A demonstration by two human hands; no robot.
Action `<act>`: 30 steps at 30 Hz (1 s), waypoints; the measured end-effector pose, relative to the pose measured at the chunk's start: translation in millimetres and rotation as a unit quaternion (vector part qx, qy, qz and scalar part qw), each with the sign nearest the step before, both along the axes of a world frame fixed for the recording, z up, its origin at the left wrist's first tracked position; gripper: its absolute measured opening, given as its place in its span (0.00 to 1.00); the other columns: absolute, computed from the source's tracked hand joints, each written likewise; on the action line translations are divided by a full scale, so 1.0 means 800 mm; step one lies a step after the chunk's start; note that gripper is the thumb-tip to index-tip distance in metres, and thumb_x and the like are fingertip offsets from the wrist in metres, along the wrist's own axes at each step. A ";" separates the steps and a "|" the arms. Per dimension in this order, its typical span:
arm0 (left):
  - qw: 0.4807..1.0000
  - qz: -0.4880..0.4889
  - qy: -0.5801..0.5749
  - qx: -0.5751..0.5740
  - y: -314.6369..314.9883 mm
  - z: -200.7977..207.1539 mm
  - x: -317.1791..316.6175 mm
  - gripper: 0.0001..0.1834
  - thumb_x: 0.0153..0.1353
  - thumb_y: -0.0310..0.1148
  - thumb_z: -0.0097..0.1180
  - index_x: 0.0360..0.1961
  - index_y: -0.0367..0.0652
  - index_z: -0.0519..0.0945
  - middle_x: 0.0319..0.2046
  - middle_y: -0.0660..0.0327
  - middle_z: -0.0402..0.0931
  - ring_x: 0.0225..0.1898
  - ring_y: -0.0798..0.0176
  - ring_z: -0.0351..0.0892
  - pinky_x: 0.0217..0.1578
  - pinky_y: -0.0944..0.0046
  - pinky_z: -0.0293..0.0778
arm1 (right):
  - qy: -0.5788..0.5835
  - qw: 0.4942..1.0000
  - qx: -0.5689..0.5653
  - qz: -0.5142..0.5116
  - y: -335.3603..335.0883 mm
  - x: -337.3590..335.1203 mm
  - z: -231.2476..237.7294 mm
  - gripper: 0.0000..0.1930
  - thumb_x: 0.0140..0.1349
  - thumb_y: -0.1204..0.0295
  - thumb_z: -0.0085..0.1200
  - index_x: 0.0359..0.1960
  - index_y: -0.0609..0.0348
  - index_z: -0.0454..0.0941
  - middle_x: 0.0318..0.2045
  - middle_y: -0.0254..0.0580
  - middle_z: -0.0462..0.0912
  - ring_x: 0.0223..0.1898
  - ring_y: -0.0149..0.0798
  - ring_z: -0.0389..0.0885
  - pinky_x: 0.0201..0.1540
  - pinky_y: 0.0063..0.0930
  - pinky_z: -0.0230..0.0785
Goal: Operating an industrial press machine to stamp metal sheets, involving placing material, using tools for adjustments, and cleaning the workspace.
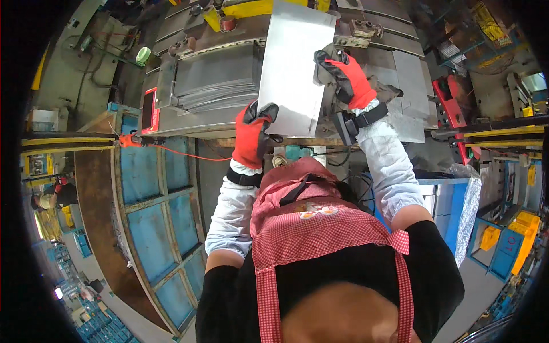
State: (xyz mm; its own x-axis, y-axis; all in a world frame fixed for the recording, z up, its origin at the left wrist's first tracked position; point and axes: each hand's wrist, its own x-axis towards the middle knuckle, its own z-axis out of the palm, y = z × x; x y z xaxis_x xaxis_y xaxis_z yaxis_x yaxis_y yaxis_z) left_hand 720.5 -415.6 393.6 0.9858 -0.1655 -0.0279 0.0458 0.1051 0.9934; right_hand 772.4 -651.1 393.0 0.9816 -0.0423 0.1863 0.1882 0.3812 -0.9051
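A bright, bare metal sheet (291,68) stands out at the centre, tilted over the worktable. My left hand (254,132), in a red and black glove, grips its lower left edge. At the sheet's right edge, my right hand (347,75) wears a matching glove, its fingers closed on a grey rag (321,74) that overlaps the sheet. More grey cloth-like material lies under and beside the right wrist; where the rag ends I cannot tell. Just left of the sheet is a stack of flat metal sheets (217,77).
Other metal sheets (410,83) lie on the right. A red-edged phone-like slab (150,110) rests at the table's left edge. Clamp blocks (366,28) and yellow parts (249,8) line the back. A blue-panelled frame (151,223) stands left, a blue cabinet (449,206) right.
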 end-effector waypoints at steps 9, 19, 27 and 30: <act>0.996 0.055 0.052 -0.043 -0.018 0.014 0.003 0.07 0.50 0.26 0.54 0.32 0.37 0.76 0.23 0.66 0.72 0.19 0.72 0.69 0.13 0.70 0.67 | 0.056 0.985 -0.144 -0.071 0.017 -0.024 -0.047 0.11 0.48 0.72 0.59 0.33 0.62 0.74 0.26 0.32 0.76 0.27 0.24 0.70 0.30 0.21 0.66; 0.983 0.087 -0.156 0.047 -0.030 0.012 0.004 0.07 0.52 0.28 0.53 0.32 0.38 0.76 0.23 0.67 0.72 0.19 0.73 0.68 0.15 0.71 0.67 | 0.151 0.970 -0.189 -0.030 0.037 -0.068 -0.055 0.14 0.49 0.68 0.59 0.31 0.64 0.72 0.23 0.35 0.75 0.25 0.28 0.70 0.30 0.25 0.66; 0.991 0.089 -0.084 0.060 -0.017 -0.026 0.026 0.10 0.51 0.30 0.53 0.34 0.38 0.77 0.28 0.64 0.72 0.23 0.70 0.71 0.18 0.69 0.68 | 0.092 0.956 -0.270 -0.064 0.039 -0.095 -0.067 0.31 0.40 0.62 0.65 0.45 0.65 0.69 0.40 0.49 0.76 0.42 0.40 0.74 0.45 0.28 0.65; 0.974 0.128 -0.172 0.070 -0.015 -0.028 0.032 0.11 0.51 0.29 0.53 0.37 0.39 0.77 0.29 0.62 0.74 0.25 0.68 0.73 0.25 0.69 0.70 | 0.128 0.912 -0.389 -0.031 0.020 -0.116 -0.081 0.36 0.38 0.62 0.65 0.50 0.64 0.66 0.43 0.49 0.74 0.46 0.40 0.72 0.49 0.28 0.63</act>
State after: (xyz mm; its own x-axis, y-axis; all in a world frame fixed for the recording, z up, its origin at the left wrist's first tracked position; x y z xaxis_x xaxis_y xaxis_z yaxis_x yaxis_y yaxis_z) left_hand 746.1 -427.3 371.5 0.9494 0.0685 0.3066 -0.3022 -0.0677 0.9509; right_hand 679.4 -634.7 328.5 0.9974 -0.0509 -0.0511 -0.0673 -0.4000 -0.9140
